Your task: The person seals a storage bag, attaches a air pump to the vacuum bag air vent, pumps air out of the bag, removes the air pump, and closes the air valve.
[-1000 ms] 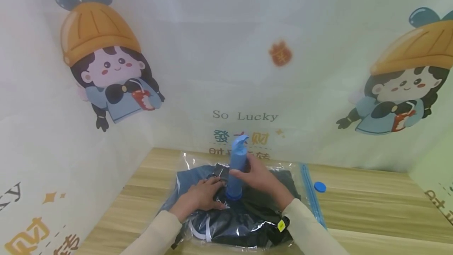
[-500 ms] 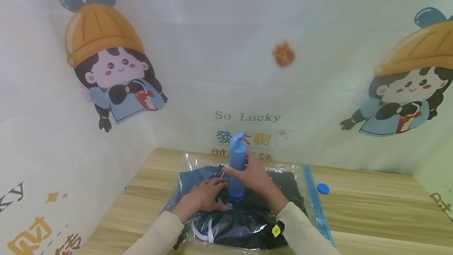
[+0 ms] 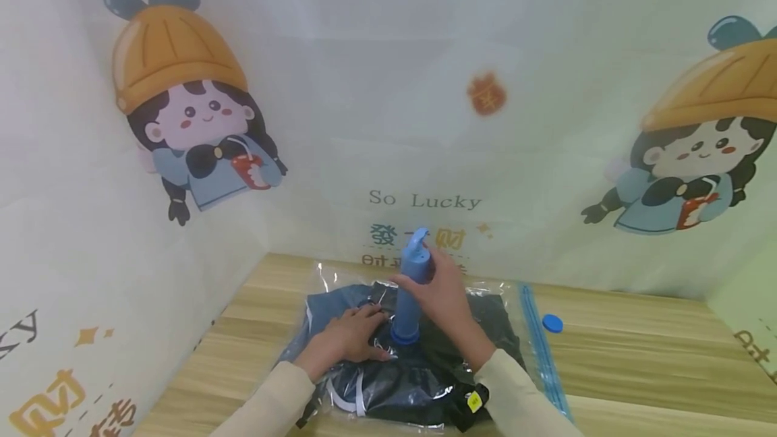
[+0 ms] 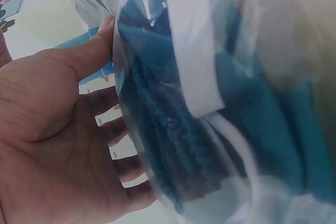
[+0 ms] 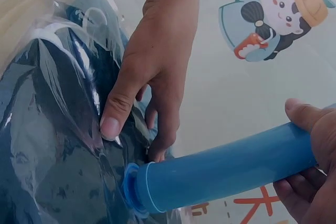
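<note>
A blue hand pump stands nearly upright, leaning slightly right, its round base on the valve of a clear vacuum storage bag. My right hand holds the pump's upper barrel, with the thumb on its near side and the fingers behind it. In the right wrist view, that hand's thumb and fingers wrap the barrel. My left hand rests spread on the bag, left of the pump base, its thumb and fingers straight. Dark and blue folded clothes with white trim fill the bag.
A blue zip strip runs along the bag's right edge. To its right, a round blue cap lies on the wooden table. Printed cloth walls rise behind and at both sides.
My right hand has moved up the pump barrel, and the pump's top has tipped a little to the right. My left hand stays in place on the bag.
</note>
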### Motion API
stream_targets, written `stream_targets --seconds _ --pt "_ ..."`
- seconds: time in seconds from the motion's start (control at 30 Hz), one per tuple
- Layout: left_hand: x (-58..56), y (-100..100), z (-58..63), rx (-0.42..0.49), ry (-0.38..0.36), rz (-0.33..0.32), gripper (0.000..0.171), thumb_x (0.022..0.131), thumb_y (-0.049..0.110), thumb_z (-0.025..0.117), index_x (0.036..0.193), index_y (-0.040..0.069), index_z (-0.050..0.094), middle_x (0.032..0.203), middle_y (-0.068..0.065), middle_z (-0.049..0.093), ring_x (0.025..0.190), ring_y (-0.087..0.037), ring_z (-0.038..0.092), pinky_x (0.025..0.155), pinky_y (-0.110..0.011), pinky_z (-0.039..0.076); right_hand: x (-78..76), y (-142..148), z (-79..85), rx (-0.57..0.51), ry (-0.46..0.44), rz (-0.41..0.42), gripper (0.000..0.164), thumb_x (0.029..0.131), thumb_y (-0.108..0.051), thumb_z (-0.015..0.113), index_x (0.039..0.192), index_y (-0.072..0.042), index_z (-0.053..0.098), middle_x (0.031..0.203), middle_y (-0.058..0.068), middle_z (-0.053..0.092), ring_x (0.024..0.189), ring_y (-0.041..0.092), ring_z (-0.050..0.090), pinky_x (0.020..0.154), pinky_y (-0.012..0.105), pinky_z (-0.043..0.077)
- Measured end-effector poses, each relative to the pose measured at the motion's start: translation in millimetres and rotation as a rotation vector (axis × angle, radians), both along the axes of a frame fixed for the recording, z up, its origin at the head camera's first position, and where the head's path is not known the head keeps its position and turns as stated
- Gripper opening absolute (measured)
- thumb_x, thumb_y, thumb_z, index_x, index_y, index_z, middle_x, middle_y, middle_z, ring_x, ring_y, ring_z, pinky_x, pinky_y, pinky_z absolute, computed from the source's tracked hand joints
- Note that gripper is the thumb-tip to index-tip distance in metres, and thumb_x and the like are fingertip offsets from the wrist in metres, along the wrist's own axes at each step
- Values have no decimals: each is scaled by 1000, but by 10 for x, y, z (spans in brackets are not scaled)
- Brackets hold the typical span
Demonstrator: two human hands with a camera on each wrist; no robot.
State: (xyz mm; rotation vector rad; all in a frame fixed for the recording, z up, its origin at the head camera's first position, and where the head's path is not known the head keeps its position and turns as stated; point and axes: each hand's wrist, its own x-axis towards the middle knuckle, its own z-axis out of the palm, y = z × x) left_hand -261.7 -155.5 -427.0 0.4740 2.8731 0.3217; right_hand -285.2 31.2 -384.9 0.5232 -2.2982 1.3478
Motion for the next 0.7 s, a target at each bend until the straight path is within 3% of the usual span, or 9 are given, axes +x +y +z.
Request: stream_targets --seconds 0.17,0.5,0.7 --pt "10 -18 -9 5 -3 6 74 88 47 78 148 12 53 157 -12 40 139 -45 36 104 -69 34 17 8 -3 -37 -48 32 54 82 -26 88 128 -9 63 119 6 67 108 26 65 87 49 56" --pt "3 -26 -26 16 -3 1 74 88 47 78 148 12 52 157 -12 39 140 -45 36 105 -69 33 61 16 26 -48 -116 111 58 87 -15 83 137 -3 56 123 13 67 114 32 65 92 47 55" --pt "21 -21 -14 18 3 -2 75 88 48 77 149 12 52 158 -12 39 140 -45 36 105 -70 33 43 23 27 -34 -111 175 62 89 -10 79 143 3 50 128 19 63 118 39 61 94 50 52"
